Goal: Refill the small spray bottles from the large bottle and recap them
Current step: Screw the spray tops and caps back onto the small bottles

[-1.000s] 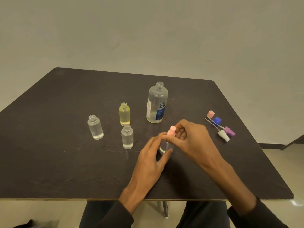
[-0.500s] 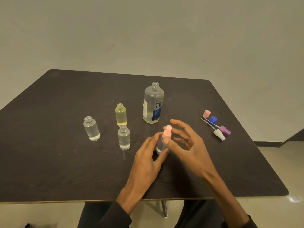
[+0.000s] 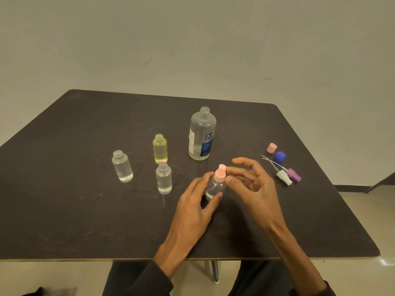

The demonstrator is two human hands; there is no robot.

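Gripping the small clear bottle [image 3: 214, 186] low on its body, the left hand [image 3: 193, 207] curls thumb and fingers around it and keeps it upright on the dark table [image 3: 64, 210]. A pink spray top [image 3: 220, 173] sits on this bottle's neck. The left forearm comes in from the near edge, wrist straight.

The right hand [image 3: 255, 186] hovers just beside the pink top, fingers spread and loosely bent, holding nothing; its thumb tip lies next to the top's collar, and contact cannot be told. Its palm faces left toward the bottle.

The large bottle [image 3: 202, 134], uncapped, stands behind the hands. To the left stand 3 uncapped small bottles: a yellow bottle [image 3: 159, 149], a clear bottle [image 3: 164, 178] in front of it, and another clear bottle [image 3: 122, 166] farther left.

On the right lie a pink cap [image 3: 271, 148], a blue cap [image 3: 279, 156], a white sprayer [image 3: 283, 177] and a purple sprayer [image 3: 294, 174], the 2 sprayers touching.
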